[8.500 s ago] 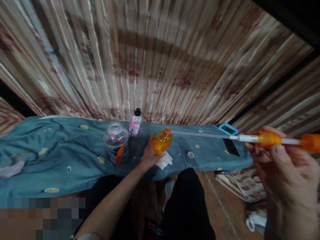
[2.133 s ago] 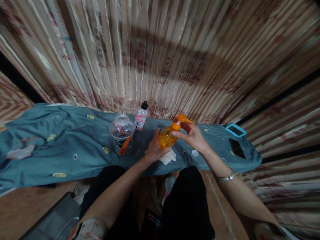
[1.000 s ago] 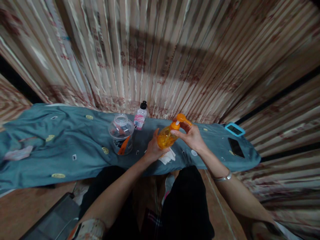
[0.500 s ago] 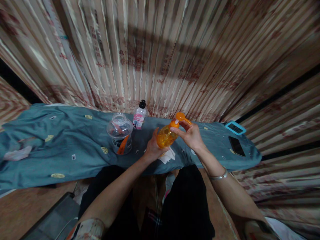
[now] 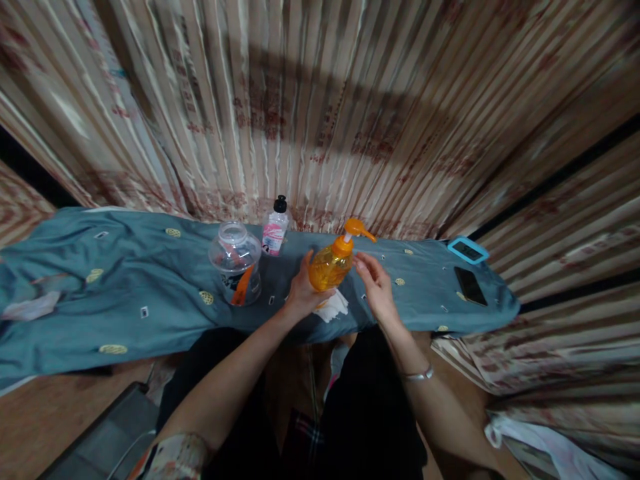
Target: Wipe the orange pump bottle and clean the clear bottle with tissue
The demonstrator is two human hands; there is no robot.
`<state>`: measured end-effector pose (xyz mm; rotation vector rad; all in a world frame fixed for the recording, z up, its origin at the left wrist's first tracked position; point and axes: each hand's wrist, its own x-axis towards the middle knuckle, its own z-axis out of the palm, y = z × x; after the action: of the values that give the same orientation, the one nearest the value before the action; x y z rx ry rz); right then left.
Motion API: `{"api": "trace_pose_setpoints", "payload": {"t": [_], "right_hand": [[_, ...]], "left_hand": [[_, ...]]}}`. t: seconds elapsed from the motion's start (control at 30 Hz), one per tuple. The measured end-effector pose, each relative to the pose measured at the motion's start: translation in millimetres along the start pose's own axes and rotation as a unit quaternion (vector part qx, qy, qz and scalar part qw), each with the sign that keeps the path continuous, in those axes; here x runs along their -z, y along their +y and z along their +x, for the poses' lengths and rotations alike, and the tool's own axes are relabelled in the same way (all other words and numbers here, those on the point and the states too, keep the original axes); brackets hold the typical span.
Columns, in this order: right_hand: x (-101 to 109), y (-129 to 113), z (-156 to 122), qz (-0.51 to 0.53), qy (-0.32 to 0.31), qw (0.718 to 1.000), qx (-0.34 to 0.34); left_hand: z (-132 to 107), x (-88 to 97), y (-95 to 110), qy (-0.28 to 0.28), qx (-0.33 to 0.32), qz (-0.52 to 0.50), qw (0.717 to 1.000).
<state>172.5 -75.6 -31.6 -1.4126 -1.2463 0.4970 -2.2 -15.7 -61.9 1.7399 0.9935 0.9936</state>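
An orange pump bottle (image 5: 331, 268) with amber liquid is tilted slightly, its spout pointing right. My left hand (image 5: 303, 293) is closed around its left side and base. Just right of the bottle, my right hand (image 5: 375, 283) has its fingers loosely bent and apart, with nothing visible in them; I cannot tell whether the fingertips touch the bottle. A crumpled white tissue (image 5: 334, 308) lies below the bottle, partly hidden by my left hand. To the left stand a clear plastic jar (image 5: 234, 257) with an orange-and-black label and a small clear bottle (image 5: 275, 232) with a black cap.
A teal patterned cloth (image 5: 165, 280) covers the long narrow surface. At its right end are a blue-framed digital clock (image 5: 468, 250) and a dark phone (image 5: 470, 287). A pale tissue (image 5: 33, 307) lies far left. Pleated curtains (image 5: 310, 120) hang close behind.
My right hand has let go of the pump head and moved down beside the bottle. The bottle stands a little more upright in my left hand. The view has shifted slightly.
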Motion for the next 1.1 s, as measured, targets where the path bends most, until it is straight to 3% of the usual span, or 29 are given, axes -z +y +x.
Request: {"api": "trace_pose_setpoints", "payload": {"t": [0.1,0.2,0.37,0.57,0.73,0.9,1.1], "right_hand": [[-5.7,34.1,-24.8,-0.085,-0.02,0.994,-0.059],[-16.5,52.8,-42.6,-0.182,-0.054,0.977,-0.099],[-26.6,53.4,-47.1,-0.289,-0.107,0.942,-0.131],[-25.1,48.7,-42.3,-0.307,-0.136,0.927,-0.169],[-16.7,51.1,-51.3,-0.229,-0.104,0.947,-0.202],[-5.1,58.4,-65.8,-0.054,-0.028,0.965,-0.257],[0.8,49.0,-66.0,0.178,0.049,0.942,-0.279]], "left_hand": [[0.2,0.4,-2.0,0.001,-0.006,-0.003,1.0],[0.3,0.4,-3.9,0.007,-0.018,-0.015,1.0],[0.4,-0.4,-5.1,0.011,-0.011,-0.027,1.0],[0.8,-0.5,-5.2,0.026,-0.012,-0.04,0.999],[1.0,1.8,-2.2,0.034,-0.014,-0.052,0.998],[1.2,5.1,1.4,0.039,-0.006,-0.045,0.998],[1.2,6.6,0.3,0.046,0.003,-0.027,0.999]]}}
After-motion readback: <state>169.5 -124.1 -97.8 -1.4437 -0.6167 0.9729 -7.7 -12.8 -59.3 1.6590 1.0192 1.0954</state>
